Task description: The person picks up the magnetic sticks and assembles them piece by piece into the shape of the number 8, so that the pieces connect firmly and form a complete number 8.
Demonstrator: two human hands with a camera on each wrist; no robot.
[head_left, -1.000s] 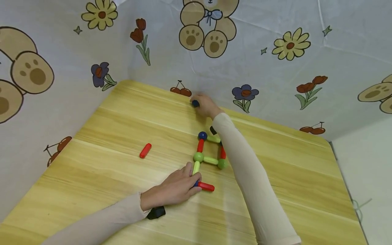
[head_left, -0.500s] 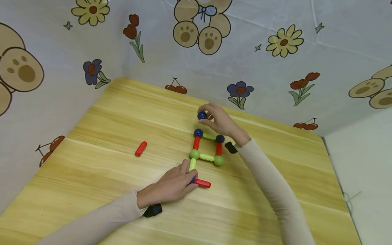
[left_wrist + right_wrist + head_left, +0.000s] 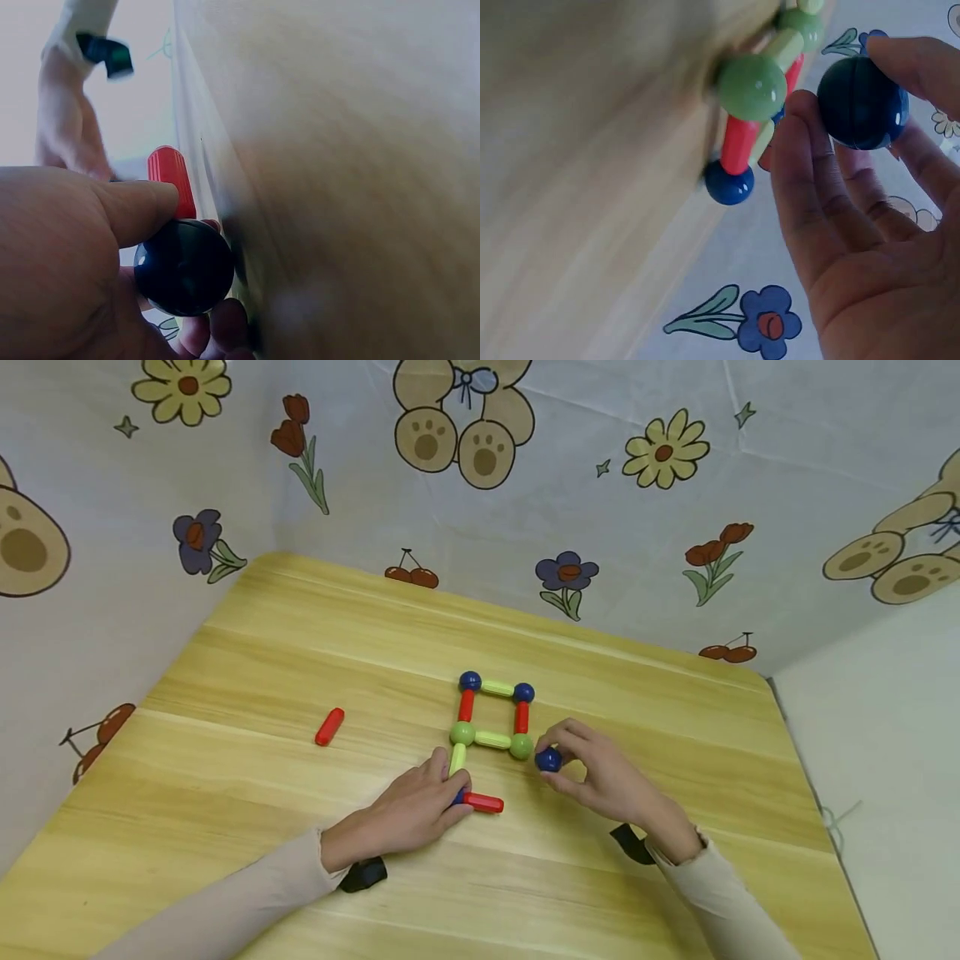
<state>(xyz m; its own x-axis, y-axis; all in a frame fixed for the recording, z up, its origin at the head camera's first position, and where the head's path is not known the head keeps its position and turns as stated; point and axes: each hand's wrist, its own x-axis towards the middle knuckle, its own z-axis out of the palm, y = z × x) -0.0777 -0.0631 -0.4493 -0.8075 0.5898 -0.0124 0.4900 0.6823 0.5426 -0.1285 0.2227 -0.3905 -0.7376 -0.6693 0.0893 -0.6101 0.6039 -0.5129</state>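
Observation:
My right hand [image 3: 600, 777] pinches a blue ball [image 3: 549, 760] between thumb and fingers, just right of a square of sticks and balls. In the right wrist view that ball [image 3: 862, 103] shows whole, held off the wood. My left hand [image 3: 408, 810] grips another blue ball [image 3: 184, 267] at the front joint, mostly hidden by the fingers in the head view. A red stick [image 3: 483, 802] points right from this joint, and a yellow-green stick [image 3: 457, 758] runs back to a green ball [image 3: 462, 733]. The square has a second green ball [image 3: 521, 746] at its near right corner.
On the wooden table [image 3: 225, 777] a loose red stick [image 3: 330, 727] lies left of the square. Two blue balls form the square's far corners, such as the left one [image 3: 470, 682]. A printed cloth [image 3: 337, 543] hangs behind the table's back edge.
My right hand has come from the table's back edge toward me and to the right, bringing the blue ball beside the square. My left hand keeps its hold on the front joint.

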